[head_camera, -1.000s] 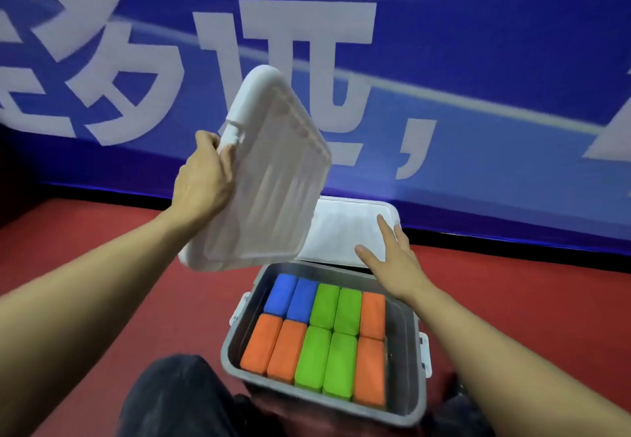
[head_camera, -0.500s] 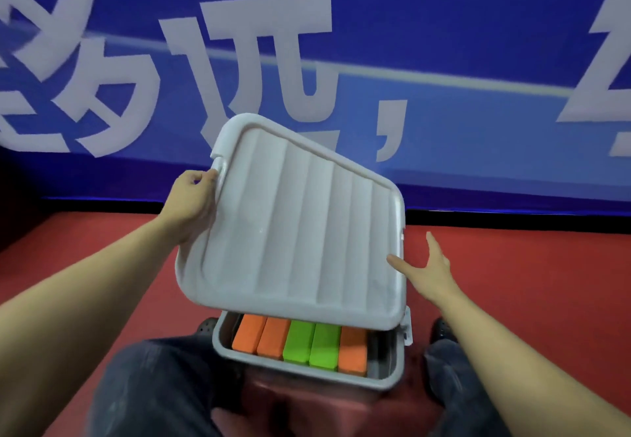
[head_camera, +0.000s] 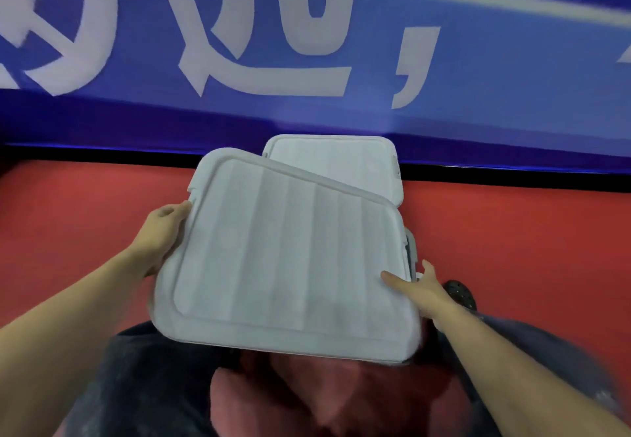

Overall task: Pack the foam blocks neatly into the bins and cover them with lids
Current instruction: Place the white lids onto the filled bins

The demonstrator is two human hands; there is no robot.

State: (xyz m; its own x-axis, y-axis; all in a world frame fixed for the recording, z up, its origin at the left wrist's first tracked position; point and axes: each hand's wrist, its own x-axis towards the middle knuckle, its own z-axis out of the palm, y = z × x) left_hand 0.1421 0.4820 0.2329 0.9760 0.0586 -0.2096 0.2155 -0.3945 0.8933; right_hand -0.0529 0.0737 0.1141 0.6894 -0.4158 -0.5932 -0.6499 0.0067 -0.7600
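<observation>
Red floor (head_camera: 512, 231) | left hand (head_camera: 160, 235) grips lid (head_camera: 283, 259) edge | right hand (head_camera: 421, 288) fingers straight, touching lid

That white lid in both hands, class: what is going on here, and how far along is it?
A person is lowering a ribbed white lid over a grey bin, of which only a sliver of the right side shows. The left hand grips the lid's left edge; the right hand touches its right edge with straight fingers. The lid sits askew, not seated. A second white lid lies behind it on the red floor.
</observation>
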